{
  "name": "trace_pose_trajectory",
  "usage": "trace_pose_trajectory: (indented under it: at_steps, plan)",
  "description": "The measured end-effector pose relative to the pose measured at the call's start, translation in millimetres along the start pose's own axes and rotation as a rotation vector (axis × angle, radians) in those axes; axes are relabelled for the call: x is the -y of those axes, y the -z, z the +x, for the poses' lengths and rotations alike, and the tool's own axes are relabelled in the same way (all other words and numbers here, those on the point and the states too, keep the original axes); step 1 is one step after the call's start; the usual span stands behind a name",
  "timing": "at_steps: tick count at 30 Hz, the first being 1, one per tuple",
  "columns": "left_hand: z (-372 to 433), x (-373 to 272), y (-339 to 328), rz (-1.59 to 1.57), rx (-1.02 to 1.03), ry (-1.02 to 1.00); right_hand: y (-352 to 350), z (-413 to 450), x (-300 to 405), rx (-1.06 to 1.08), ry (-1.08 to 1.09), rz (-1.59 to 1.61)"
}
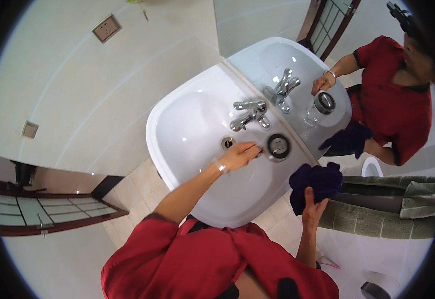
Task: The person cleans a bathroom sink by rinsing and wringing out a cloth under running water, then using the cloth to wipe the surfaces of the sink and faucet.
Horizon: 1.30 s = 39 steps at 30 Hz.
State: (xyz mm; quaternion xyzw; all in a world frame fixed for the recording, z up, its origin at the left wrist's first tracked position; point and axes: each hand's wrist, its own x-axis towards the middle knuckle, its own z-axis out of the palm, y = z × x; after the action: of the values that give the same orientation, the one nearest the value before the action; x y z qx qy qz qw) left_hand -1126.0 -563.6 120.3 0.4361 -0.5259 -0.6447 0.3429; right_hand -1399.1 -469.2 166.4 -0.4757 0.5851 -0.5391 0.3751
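My left hand, with a bracelet at its wrist, reaches over the white washbasin. Its fingers are curled together beside a clear jar with a black and silver lid. A small dark bit shows at the fingertips, but whether they hold it is unclear. The jar stands upright on the basin's back ledge, right of the chrome faucet. Off the basin's right side, my right hand holds a bunched dark purple cloth, thumb on top. The mirror shows both hands, the cloth and the jar.
A mirror meets the basin's back edge. Green towels hang on the right, with a dark-capped container below them. The drain lies near my left wrist. A tiled wall with a socket borders the basin's left side.
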Motion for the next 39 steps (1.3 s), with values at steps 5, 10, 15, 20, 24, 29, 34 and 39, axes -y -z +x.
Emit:
trace_pose_trajectory:
  at_steps: [5,10,15,20,24,29,34,39]
  plan:
    - [-103.5,-1.2,42.7,-0.262,-0.297,0.074,-99.2,52.6,40.4,0.278,0.005,-0.381]
    - [-164.5,-14.8,91.0,-0.204,-0.51,-0.032,-165.0,86.8,-31.2,0.268,0.433,-1.175]
    - [-229.4,-12.7,150.1,-0.25,-0.723,-0.073,-134.0,11.2,-22.3,0.349,0.451,-1.068]
    - [-277.9,-17.5,182.3,-0.2,-0.756,-0.084,-121.4,10.7,-8.6,0.262,0.215,-0.781]
    - [-288.2,-18.1,191.4,-0.215,-0.818,-0.135,-172.8,67.1,-1.4,0.08,0.173,-0.879]
    - [-281.6,-11.0,187.0,-0.282,-0.852,-0.1,-205.0,38.5,-15.1,0.321,0.429,-1.108]
    - [-260.9,-2.2,209.5,-0.292,-0.812,-0.099,-185.8,15.9,-6.5,0.531,0.237,-0.879]
    - [-245.8,8.8,231.9,-0.314,-0.793,-0.147,-215.9,36.9,44.5,0.269,0.164,-0.487]
